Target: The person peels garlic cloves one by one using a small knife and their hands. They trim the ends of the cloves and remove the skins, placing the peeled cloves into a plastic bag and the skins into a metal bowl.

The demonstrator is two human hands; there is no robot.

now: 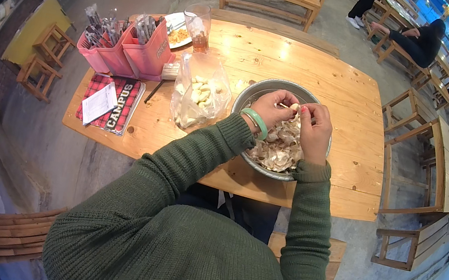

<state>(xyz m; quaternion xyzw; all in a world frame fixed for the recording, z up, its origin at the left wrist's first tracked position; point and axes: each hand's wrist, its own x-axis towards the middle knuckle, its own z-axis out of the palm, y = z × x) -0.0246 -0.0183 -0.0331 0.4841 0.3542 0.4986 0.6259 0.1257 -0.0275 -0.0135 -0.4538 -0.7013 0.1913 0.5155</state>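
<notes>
Over a round grey metal bowl [260,84], my left hand [273,109] and my right hand [314,128] meet and pinch a garlic clove [295,107] between their fingertips. Papery garlic skins [278,149] fill much of the bowl below. A green bangle and a thinner metal one circle my left wrist. Left of the bowl, a clear plastic bag [221,78] stands with its top open, holding many pale peeled garlic cloves [200,93].
The wooden table [354,161] also bears pink cutlery holders [145,55], a drinking glass [200,31], a plate with food [179,37], a plaid notebook [123,116], a paper slip [99,103] and a dark pen [154,92]. Other people sit and stand at the far right.
</notes>
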